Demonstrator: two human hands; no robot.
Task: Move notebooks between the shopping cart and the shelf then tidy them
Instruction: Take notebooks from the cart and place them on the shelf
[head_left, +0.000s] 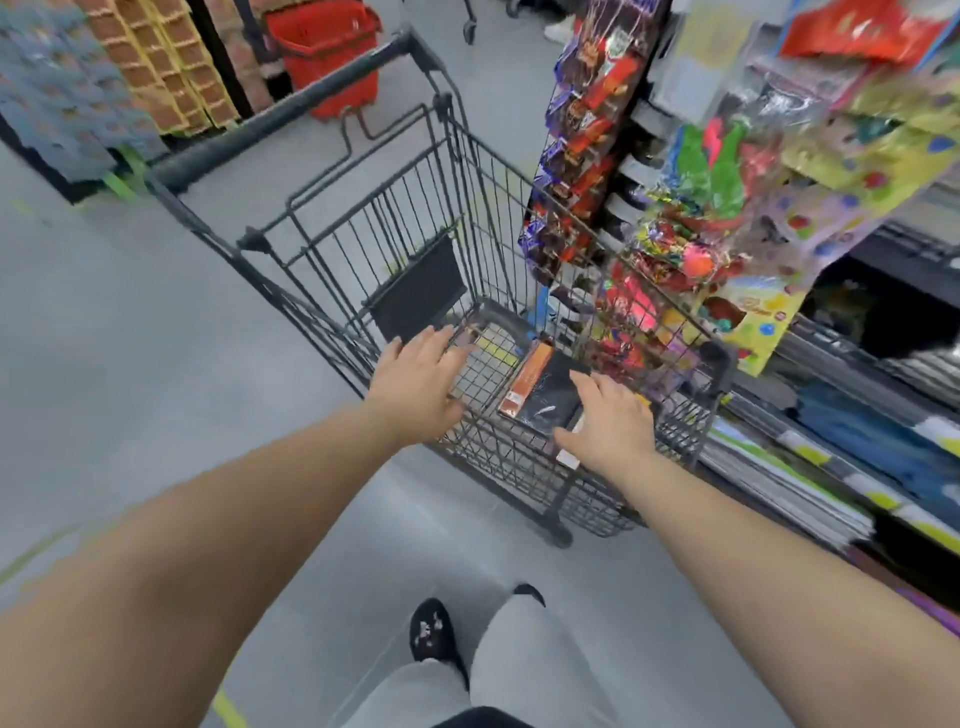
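A dark wire shopping cart (457, 171) stands in the aisle ahead of me. On its mesh floor lies a black notebook (545, 395) with an orange band along its left side. My right hand (608, 421) hovers over the notebook's near right corner with fingers spread and straight; whether it touches the cover is unclear. My left hand (421, 384) is held open above the cart's near left edge, holding nothing. The shelf (810, 467) runs along the right, with flat stacks of paper goods on its lower levels.
Hanging packets of sweets and toys (691, 234) crowd the shelf end just right of the cart. A red basket (327, 52) and stacked crates (171, 62) stand beyond the cart handle. Grey floor (130, 338) lies to the left. My legs and a dark slipper (431, 631) show below.
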